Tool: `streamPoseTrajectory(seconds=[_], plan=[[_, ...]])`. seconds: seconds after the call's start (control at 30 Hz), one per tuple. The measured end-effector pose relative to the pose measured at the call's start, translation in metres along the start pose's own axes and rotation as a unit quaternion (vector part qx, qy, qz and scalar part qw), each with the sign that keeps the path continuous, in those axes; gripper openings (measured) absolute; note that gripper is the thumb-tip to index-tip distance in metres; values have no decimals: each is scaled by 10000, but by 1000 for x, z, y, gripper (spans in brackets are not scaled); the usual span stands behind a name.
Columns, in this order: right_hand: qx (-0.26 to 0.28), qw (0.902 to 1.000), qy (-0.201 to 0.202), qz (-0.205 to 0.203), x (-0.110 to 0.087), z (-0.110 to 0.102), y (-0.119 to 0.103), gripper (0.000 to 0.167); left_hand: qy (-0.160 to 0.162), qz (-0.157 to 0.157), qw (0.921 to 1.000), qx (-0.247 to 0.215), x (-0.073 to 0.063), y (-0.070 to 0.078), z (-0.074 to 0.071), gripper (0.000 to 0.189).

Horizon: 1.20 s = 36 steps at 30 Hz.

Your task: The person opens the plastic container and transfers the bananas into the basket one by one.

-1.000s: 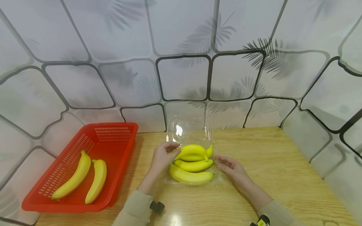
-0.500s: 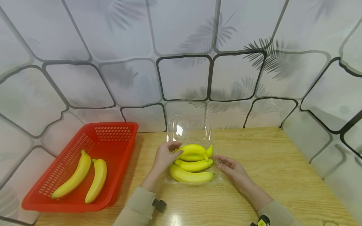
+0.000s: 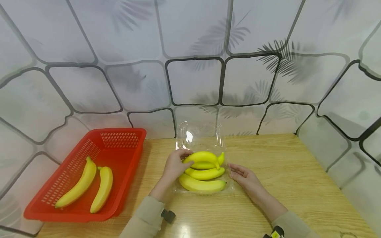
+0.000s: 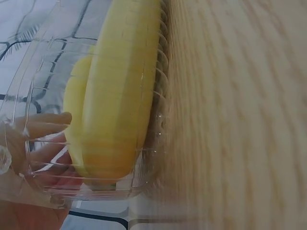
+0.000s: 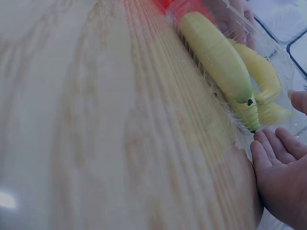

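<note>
Clear plastic, head view: a container (image 3: 203,193) sits on the wood-grain table (image 3: 274,155), lid (image 3: 200,134) raised at its back, 4 yellow bananas (image 3: 202,184) inside. My left hand (image 3: 174,166) pinches the left end of the top banana (image 3: 203,156), thumb in front. My right hand (image 3: 244,177) lies beside the container's right edge, fingers loosely extended; contact, can't tell. Red basket (image 3: 120,168) to my left, 2 more bananas (image 3: 78,185) in it. Black device (image 3: 278,230) at my right cuff bears a yellow patch (image 3: 275,234), too small to read.

Left wrist view: bananas show through ribbed plastic, my fingertips against 1.

Right wrist view: 2 dark banana tips point towards my fingers, thumb held apart.
</note>
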State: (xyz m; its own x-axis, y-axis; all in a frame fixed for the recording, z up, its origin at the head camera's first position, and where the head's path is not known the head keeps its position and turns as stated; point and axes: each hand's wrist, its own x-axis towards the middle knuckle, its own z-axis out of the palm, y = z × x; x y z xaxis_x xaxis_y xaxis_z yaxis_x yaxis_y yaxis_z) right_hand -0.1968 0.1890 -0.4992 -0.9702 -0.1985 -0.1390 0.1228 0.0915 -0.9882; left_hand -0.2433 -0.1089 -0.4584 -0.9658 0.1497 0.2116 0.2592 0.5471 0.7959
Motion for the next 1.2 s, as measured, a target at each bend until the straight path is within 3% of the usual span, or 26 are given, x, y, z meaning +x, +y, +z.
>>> streamPoseTrajectory(seconds=[0.47, 1.2], plan=[[14, 10000, -31, 18, 0, 0, 0, 63, -5, 143, 9994, 313, -3, 0, 1, 35], [77, 9999, -92, -37, -1, -1, 0, 64, -102, 27, 9987, 499, -5, 2, 0, 36]])
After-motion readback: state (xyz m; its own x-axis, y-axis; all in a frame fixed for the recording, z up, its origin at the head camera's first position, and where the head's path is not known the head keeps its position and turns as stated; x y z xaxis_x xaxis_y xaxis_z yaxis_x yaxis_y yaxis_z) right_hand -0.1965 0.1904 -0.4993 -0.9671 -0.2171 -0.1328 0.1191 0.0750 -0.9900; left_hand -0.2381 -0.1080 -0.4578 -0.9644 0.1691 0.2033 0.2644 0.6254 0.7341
